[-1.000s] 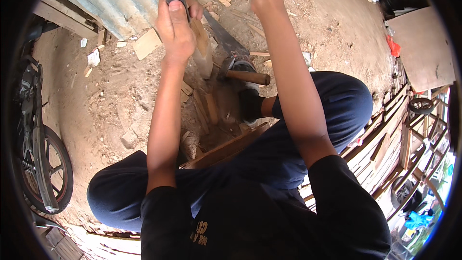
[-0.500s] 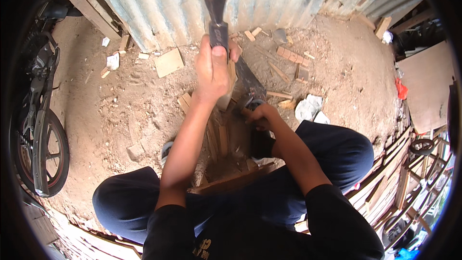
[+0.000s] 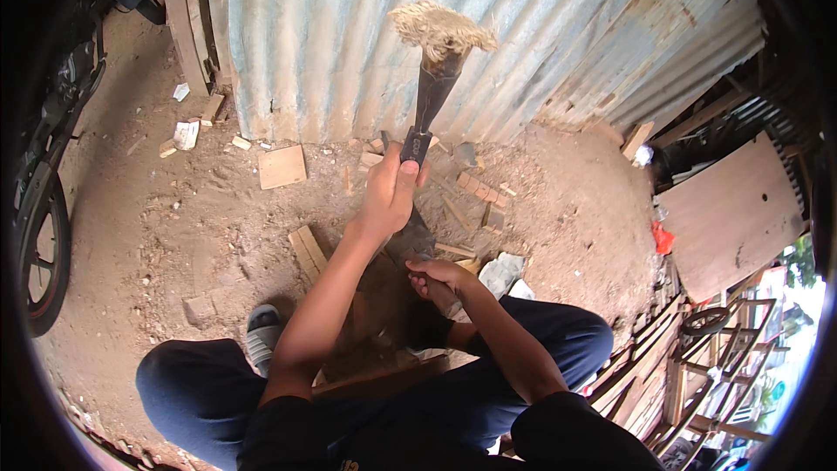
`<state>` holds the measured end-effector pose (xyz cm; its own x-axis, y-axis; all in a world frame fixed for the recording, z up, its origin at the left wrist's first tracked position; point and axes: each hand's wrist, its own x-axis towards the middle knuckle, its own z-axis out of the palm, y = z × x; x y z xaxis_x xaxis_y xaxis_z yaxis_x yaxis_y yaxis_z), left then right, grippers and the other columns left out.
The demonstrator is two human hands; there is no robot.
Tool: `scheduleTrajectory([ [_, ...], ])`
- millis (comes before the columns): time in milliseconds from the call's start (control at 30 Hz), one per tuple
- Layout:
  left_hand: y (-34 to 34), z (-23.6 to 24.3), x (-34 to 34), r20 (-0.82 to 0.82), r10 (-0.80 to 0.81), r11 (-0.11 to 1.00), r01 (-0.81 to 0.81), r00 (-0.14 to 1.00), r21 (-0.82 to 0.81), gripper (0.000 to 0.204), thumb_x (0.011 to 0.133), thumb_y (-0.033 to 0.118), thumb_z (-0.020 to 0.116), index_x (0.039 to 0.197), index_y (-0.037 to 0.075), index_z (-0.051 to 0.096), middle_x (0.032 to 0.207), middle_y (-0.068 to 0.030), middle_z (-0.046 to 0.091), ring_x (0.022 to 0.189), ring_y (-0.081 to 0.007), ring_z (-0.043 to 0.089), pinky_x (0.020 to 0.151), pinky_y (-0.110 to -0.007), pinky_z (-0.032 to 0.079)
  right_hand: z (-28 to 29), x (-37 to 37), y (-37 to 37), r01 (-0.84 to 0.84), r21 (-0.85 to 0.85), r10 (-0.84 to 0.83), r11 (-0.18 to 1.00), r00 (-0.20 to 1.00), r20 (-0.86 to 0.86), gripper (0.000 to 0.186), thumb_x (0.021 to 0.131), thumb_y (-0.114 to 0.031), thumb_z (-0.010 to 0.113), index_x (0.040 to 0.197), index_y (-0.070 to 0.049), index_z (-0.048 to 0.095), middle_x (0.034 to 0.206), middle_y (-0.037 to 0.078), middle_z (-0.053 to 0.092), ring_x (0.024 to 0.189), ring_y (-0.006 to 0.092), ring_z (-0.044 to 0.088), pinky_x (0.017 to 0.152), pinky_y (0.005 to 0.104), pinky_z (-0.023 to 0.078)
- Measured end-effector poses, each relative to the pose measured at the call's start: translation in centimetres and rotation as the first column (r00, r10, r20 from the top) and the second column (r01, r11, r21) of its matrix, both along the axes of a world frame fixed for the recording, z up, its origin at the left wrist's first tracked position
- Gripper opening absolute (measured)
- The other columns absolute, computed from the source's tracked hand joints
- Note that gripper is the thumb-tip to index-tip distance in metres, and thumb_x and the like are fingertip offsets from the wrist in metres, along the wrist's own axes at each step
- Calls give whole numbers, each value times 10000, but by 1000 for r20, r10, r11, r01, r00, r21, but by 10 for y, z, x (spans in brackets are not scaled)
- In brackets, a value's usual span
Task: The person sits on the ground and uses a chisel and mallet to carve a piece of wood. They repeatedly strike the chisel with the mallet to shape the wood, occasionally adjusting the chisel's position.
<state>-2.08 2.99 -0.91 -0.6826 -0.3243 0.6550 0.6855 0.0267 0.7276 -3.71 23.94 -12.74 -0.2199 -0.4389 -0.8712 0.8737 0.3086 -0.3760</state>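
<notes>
The left hand (image 3: 388, 202) grips a dark tool (image 3: 436, 92), its fibrous end (image 3: 443, 28) already splayed, in front of a corrugated metal wall (image 3: 323, 52). Lower, the right hand (image 3: 438, 277) wraps a wooden handle (image 3: 448, 302). Wood offcuts (image 3: 282, 167) lie on the dirt ground (image 3: 558, 218); what remains undone cannot be told.

Dark tapered tool (image 3: 434, 98): metal-looking shank, dull; frayed tan top (image 3: 442, 28), rough and fibrous. Short brown round handle (image 3: 448, 301): wood-looking, fairly smooth. Brown ground (image 3: 131, 270): dry, gritty dirt. Along its far edge, pale blue-grey corrugated wall (image 3: 340, 44): ridged sheet metal, weathered. Near that edge, square tan board (image 3: 282, 167): smooth, matt, wood-looking. Dark blue trousers (image 3: 187, 384): matt cloth.
</notes>
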Motion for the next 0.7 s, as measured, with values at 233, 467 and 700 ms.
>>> scheduleTrajectory([
  [233,-4,3,5,100,-40,997,46,994,-58,383,1061,339,417,974,-32,462,736,-132,561,653,-224,544,615,-357,435,328,31,3,42,222,170,974,511,-843,378,1000,-443,579,1070,-73,555,639,-12,491,435,61,441,372,223,400],
  [467,0,1,5,120,-44,996,53,992,-68,356,1056,303,439,980,-44,461,748,-154,565,658,-250,541,621,-371,435,453,55,-14,101,-82,-77,992,-52,-996,354,1055,-348,484,1089,2,525,594,10,468,347,49,395,291,193,348],
  [700,4,1,3,67,-82,996,84,994,-34,379,1053,317,451,1034,-60,489,756,-146,548,684,-236,535,638,-363,435,452,75,-22,4,475,474,880,62,-879,386,1001,-373,594,1028,11,570,626,12,508,405,73,468,354,212,400],
])
